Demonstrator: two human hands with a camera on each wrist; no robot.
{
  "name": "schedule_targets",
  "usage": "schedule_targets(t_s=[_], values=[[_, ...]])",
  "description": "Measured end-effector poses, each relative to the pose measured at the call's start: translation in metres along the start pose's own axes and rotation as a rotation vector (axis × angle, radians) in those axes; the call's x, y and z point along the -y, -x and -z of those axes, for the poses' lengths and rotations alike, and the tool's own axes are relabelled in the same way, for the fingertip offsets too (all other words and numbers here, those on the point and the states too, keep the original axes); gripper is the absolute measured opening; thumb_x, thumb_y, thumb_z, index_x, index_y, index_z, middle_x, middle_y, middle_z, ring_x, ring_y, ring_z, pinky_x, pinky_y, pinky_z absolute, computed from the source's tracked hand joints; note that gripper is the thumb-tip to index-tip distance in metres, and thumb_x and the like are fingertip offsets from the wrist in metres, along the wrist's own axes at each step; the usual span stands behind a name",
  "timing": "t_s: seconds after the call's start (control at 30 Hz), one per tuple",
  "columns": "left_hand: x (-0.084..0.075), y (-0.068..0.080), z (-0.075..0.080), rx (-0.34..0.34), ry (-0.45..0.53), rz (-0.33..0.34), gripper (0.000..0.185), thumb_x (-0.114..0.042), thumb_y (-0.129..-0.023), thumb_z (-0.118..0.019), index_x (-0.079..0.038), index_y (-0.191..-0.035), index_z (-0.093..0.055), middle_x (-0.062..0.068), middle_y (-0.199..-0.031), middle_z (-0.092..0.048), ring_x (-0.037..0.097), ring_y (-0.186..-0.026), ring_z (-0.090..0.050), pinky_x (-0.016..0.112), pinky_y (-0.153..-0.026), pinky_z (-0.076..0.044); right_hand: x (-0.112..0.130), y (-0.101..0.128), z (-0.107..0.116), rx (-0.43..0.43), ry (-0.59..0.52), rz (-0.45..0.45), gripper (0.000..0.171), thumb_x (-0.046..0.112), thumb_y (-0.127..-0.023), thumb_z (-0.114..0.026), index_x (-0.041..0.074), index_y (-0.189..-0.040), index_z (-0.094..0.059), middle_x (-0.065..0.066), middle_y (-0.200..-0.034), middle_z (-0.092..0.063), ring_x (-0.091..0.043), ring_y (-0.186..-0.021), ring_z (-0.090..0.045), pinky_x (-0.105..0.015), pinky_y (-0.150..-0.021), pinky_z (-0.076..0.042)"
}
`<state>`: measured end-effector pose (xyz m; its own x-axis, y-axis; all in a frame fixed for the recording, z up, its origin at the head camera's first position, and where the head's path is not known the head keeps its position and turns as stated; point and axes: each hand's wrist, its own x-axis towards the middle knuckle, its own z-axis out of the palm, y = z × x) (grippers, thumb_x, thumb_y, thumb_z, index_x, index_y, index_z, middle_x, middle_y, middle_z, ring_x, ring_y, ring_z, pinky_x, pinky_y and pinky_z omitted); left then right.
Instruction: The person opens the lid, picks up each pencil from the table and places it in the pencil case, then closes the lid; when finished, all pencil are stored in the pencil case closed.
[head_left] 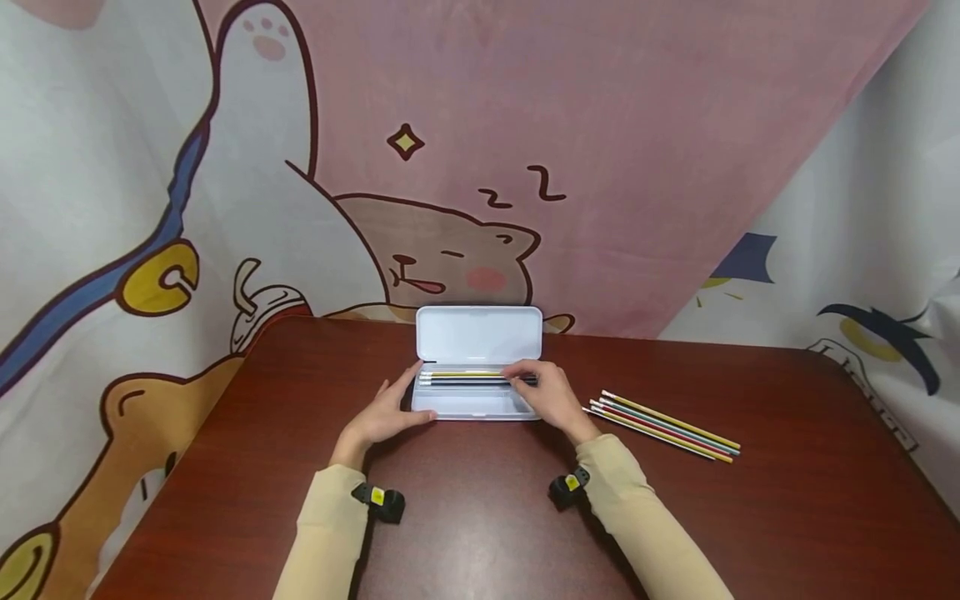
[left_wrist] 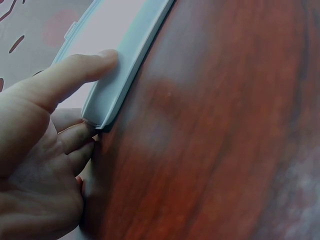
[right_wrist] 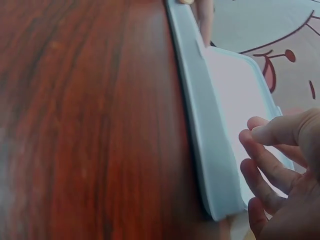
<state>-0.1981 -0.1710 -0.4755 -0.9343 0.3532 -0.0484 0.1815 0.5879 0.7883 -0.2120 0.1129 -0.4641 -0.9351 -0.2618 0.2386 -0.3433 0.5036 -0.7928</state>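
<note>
A white pencil case (head_left: 474, 405) lies with its lid (head_left: 478, 333) raised at the back. Several pencils (head_left: 457, 377), yellow and dark ones among them, lie lengthwise inside. My left hand (head_left: 384, 414) holds the case's left end, the thumb over the front wall and the other fingers at the end. Over the right part of the case is my right hand (head_left: 551, 396), its fingers loosely bent near the pencils. The right wrist view shows thumb and fingertips close together with no pencil visible between them; the front wall (right_wrist: 207, 135) hides the inside there.
Several loose pencils (head_left: 663, 427), yellow, red, green and white, lie side by side on the brown table (head_left: 465, 517), right of the case. Behind the table hangs a printed cloth (head_left: 637, 167) with cartoon animals.
</note>
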Motion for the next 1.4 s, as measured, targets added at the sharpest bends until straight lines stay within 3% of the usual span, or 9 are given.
schedule_targets(t_s=[0.2, 0.6, 1.03, 1.4], values=[[0.000, 0.000, 0.000, 0.002, -0.007, -0.006, 0.090, -0.028, -0.083, -0.075, -0.002, -0.152, -0.022, 0.021, -0.153, -0.029, 0.036, -0.142, -0.021, 0.056, -0.113, 0.002, -0.003, 0.013, 0.015, -0.038, -0.026, -0.024, 0.015, -0.003, -0.086, -0.065, 0.002, -0.098, -0.073, -0.009, -0.098, -0.070, -0.026, -0.096, -0.061, -0.048, -0.086, -0.047], [0.000, -0.002, 0.000, 0.005, -0.003, -0.001, 0.091, -0.028, -0.084, -0.074, -0.003, -0.153, -0.021, 0.020, -0.153, -0.029, 0.036, -0.142, -0.021, 0.054, -0.113, 0.002, -0.016, 0.038, 0.044, -0.083, -0.010, -0.066, 0.015, -0.001, -0.087, -0.066, 0.002, -0.101, -0.072, -0.008, -0.097, -0.070, -0.022, -0.086, -0.060, -0.035, -0.075, -0.048], [0.001, -0.002, -0.001, 0.007, -0.009, -0.003, 0.091, -0.029, -0.083, -0.075, -0.003, -0.153, -0.021, 0.020, -0.153, -0.029, 0.036, -0.142, -0.022, 0.054, -0.113, 0.002, -0.031, 0.065, 0.069, -0.095, -0.038, -0.097, 0.017, -0.004, -0.088, -0.064, 0.000, -0.103, -0.070, -0.013, -0.098, -0.069, -0.024, -0.085, -0.061, -0.027, -0.073, -0.050], [0.001, 0.000, 0.001, 0.008, -0.007, -0.004, 0.091, -0.028, -0.083, -0.075, -0.002, -0.152, -0.022, 0.022, -0.152, -0.030, 0.037, -0.141, -0.023, 0.054, -0.113, 0.002, -0.045, 0.081, 0.093, -0.135, 0.056, -0.081, 0.015, -0.004, -0.087, -0.065, 0.001, -0.100, -0.071, -0.012, -0.096, -0.070, -0.019, -0.086, -0.064, -0.022, -0.071, -0.049]])
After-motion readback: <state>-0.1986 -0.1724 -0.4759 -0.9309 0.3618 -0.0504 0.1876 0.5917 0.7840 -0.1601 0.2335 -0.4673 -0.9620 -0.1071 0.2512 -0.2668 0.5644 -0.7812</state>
